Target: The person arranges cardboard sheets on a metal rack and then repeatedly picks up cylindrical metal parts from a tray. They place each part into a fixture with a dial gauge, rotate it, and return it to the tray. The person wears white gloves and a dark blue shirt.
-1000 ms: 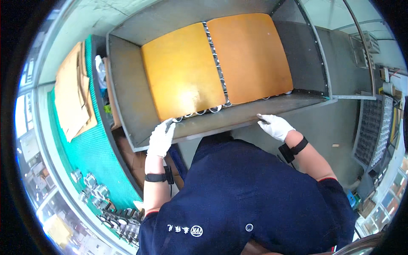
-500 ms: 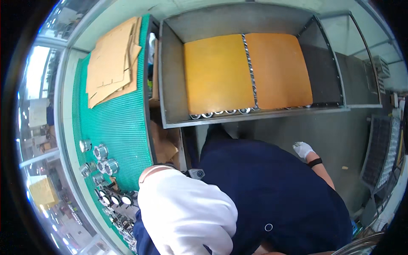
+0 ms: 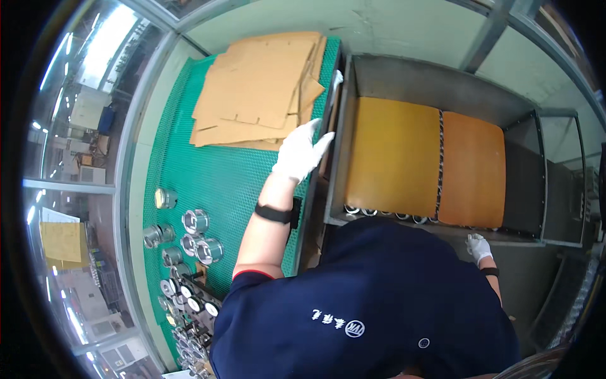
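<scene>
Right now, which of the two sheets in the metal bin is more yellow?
The left sheet, nearer the left hand; the right sheet looks more orange-brown.

The left hand [image 3: 301, 151] and the right hand [image 3: 478, 246] are covered by white knitted cloth gloves. A matt brown cardboard look is shown by the flat sheets [image 3: 259, 88]. The mat [image 3: 208, 177] beneath them is seen as green, ribbed and rubbery. The bin [image 3: 410, 79] is made of dull grey metal. Its two pads [image 3: 391, 158] appear smooth and slightly glossy. The round parts [image 3: 196, 222] are shiny metal.
</scene>
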The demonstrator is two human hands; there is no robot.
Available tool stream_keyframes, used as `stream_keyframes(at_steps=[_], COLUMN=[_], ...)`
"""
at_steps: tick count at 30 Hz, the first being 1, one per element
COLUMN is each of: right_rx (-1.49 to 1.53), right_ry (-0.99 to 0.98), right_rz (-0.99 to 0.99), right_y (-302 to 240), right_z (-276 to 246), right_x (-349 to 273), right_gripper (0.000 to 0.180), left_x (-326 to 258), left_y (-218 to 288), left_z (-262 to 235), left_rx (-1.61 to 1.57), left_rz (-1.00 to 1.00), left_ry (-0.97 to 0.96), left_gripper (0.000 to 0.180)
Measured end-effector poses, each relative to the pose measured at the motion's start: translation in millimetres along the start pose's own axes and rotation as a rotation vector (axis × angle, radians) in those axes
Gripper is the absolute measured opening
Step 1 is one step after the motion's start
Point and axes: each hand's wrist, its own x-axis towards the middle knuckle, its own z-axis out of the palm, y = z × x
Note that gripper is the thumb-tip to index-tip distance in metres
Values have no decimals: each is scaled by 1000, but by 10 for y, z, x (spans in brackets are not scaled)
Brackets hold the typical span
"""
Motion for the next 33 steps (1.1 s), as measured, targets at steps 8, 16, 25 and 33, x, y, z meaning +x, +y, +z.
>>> stream_keyframes(at_steps=[8, 16, 25, 33], right_rx=[-485, -512, -368, 64], right_ry=[12, -75, 95, 90], right_rz=[-118, 204, -17, -421], right_y=[-178, 1094, -160, -2367], right_z=[403, 866, 1009, 584], right_x=[-424, -563, -683, -790], right_gripper=[44, 49, 45, 45], left_x=[773, 713, 806, -155], left_y=[-1341, -1472, -1363, -114], left_z=[274, 339, -1088, -1255], left_rx=[496, 519, -8, -264], left_rz=[-447, -104, 51, 724], left_ry=[0, 124, 936, 649], left_gripper=[104, 66, 18, 24])
